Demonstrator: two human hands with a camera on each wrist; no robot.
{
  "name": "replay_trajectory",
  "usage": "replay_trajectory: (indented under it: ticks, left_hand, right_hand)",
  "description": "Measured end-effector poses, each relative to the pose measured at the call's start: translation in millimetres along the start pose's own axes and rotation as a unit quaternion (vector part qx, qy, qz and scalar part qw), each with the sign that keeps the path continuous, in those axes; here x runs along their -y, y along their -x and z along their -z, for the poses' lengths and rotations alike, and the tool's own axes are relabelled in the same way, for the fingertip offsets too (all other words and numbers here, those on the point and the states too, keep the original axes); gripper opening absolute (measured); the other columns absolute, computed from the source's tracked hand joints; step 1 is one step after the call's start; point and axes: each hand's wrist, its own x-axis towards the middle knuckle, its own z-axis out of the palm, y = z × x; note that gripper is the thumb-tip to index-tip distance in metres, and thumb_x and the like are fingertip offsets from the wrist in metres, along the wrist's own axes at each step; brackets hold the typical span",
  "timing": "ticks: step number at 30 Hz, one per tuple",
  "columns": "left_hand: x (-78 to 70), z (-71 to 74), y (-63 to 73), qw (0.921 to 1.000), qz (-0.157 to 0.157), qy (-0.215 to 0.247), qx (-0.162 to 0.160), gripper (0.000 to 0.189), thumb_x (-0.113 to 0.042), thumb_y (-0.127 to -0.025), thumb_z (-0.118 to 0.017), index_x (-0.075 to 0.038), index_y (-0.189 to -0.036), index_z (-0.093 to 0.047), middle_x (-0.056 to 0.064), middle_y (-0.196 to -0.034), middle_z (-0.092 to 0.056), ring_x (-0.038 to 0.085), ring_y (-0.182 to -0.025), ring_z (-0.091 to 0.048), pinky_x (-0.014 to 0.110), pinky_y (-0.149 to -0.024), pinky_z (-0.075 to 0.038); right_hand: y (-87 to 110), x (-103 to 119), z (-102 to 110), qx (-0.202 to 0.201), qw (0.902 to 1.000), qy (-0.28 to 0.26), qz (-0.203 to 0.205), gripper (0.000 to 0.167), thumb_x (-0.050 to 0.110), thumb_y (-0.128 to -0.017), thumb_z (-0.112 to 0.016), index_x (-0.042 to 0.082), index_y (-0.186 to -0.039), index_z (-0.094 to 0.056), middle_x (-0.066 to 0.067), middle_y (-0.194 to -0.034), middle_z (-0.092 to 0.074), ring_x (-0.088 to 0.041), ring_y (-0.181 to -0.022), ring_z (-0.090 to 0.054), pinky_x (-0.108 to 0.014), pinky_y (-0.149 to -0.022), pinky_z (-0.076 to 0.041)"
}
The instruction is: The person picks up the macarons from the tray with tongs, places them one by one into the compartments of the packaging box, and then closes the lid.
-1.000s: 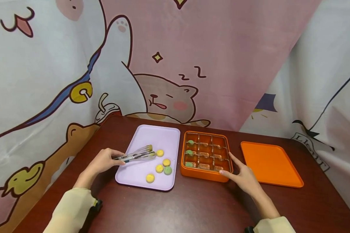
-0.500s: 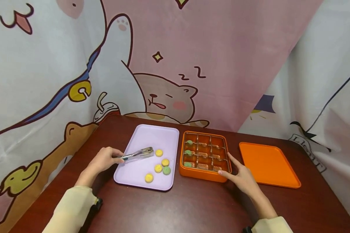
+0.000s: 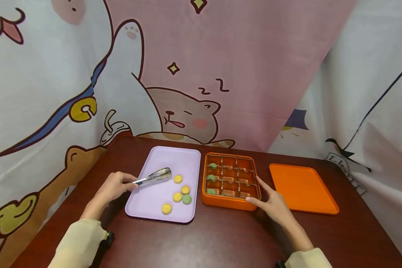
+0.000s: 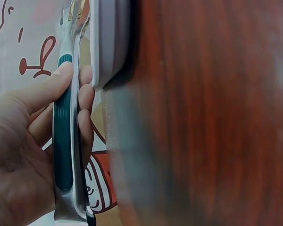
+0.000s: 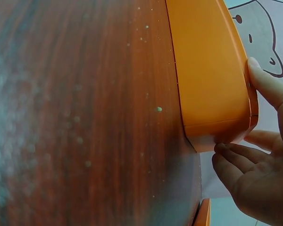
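Note:
My left hand (image 3: 115,187) holds metal tongs (image 3: 155,175) with a green grip strip, thumb on one arm and fingers against the other. The tong tips are together over the lilac tray (image 3: 169,156), and a yellowish patch shows between them. Near the tips lie several yellow round cookies (image 3: 177,197) and one green cookie (image 3: 187,199). With thumb at the front rim and fingers along the right side, my right hand (image 3: 274,204) grips the near right corner of the orange box (image 5: 212,70). Green cookies (image 3: 211,191) sit in the left column of its clear divided insert.
A flat orange tray (image 3: 301,186) lies to the right of the box on the dark brown table (image 3: 187,242). Behind the table hangs a curtain (image 3: 254,74) with cartoon animals. Small crumbs (image 5: 159,108) dot the table near the box.
The tong arms, spread at the tips a second ago, have come together. My right hand stays at the box corner. The whole head view has shifted slightly.

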Motion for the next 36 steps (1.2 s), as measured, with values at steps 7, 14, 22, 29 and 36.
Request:
replay_trajectory:
  ticks: [7, 14, 22, 29, 36]
  left_hand:
    - [-9.1, 1.7, -2.7, 0.9999, -0.01, 0.004, -0.008, 0.025, -0.01, -0.085, -0.077, 0.002, -0.107, -0.075, 0.013, -0.09, -0.075, 0.018, -0.072, -0.068, 0.032, -0.067, -0.058]
    - [-21.8, -1.0, -7.9, 0.999, -0.034, 0.006, -0.027, 0.021, -0.011, -0.085, -0.077, 0.001, -0.102, -0.076, 0.007, -0.077, -0.072, 0.015, -0.066, -0.06, 0.025, -0.059, -0.05]
    - [-36.5, -7.7, -13.3, 0.9975, -0.062, 0.018, -0.029, 0.02, -0.011, -0.084, -0.078, 0.0, -0.1, -0.077, 0.007, -0.073, -0.073, 0.015, -0.067, -0.061, 0.023, -0.056, -0.044]
    - [-47.7, -11.8, -20.5, 0.9965, -0.072, 0.032, -0.027, 0.019, -0.01, -0.084, -0.077, 0.0, -0.1, -0.077, 0.006, -0.072, -0.072, 0.017, -0.067, -0.063, 0.022, -0.055, -0.043]
    - [-57.0, -17.8, -23.2, 0.9972, -0.062, 0.038, -0.014, 0.02, -0.012, -0.085, -0.077, 0.0, -0.101, -0.077, 0.007, -0.075, -0.074, 0.015, -0.069, -0.065, 0.022, -0.056, -0.044]
  right_hand:
    - [-1.3, -1.2, 2.3, -0.003, 0.9998, 0.007, 0.02, 0.093, 0.045, -0.086, -0.075, 0.014, -0.159, -0.026, -0.029, -0.142, -0.052, -0.011, -0.053, -0.033, -0.035, -0.071, -0.045]
    - [-3.0, 2.3, 6.6, -0.004, 0.9994, 0.019, 0.028, 0.092, 0.046, -0.087, -0.074, 0.011, -0.158, -0.026, -0.027, -0.158, -0.032, -0.022, -0.081, -0.054, -0.042, -0.085, -0.044]
    - [-0.8, 2.7, 4.2, -0.003, 0.9996, 0.014, 0.025, 0.092, 0.047, -0.087, -0.073, 0.013, -0.159, -0.025, -0.027, -0.158, -0.031, -0.027, -0.077, -0.056, -0.05, -0.091, -0.046]
    - [-2.2, 4.5, 5.5, 0.002, 0.9998, 0.012, 0.019, 0.094, 0.048, -0.087, -0.073, 0.015, -0.159, -0.024, -0.027, -0.155, -0.037, -0.027, -0.071, -0.055, -0.05, -0.09, -0.048]
    - [-1.7, 4.8, 4.4, 0.004, 0.9998, 0.013, 0.015, 0.094, 0.047, -0.086, -0.074, 0.014, -0.159, -0.025, -0.028, -0.144, -0.05, -0.011, -0.049, -0.028, -0.04, -0.08, -0.043]
